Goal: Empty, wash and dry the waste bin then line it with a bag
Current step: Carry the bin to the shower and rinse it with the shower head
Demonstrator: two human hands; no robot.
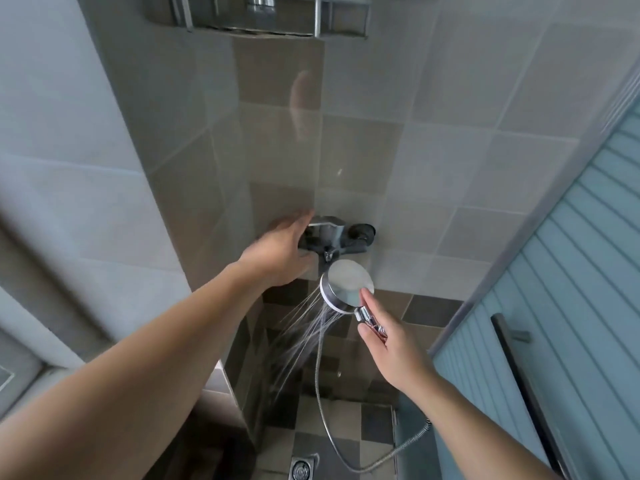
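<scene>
In a tiled shower stall, my right hand (391, 344) grips the chrome handle of the hand shower (348, 289), index finger laid along the back of its round head, as spray fans down and left toward the checkered floor (374, 424). My left hand (280, 251) rests with relaxed fingers on the lever end of the wall mixer tap (337, 237). The metal hose (323, 393) loops down beside the floor drain (303, 469). The waste bin itself is nowhere in view. Wet, a bin is likely to be light but slippery; I judge the rim the safest hold, tilting it under the spray with one hand. A wire shelf (277, 19) hangs overhead.
</scene>
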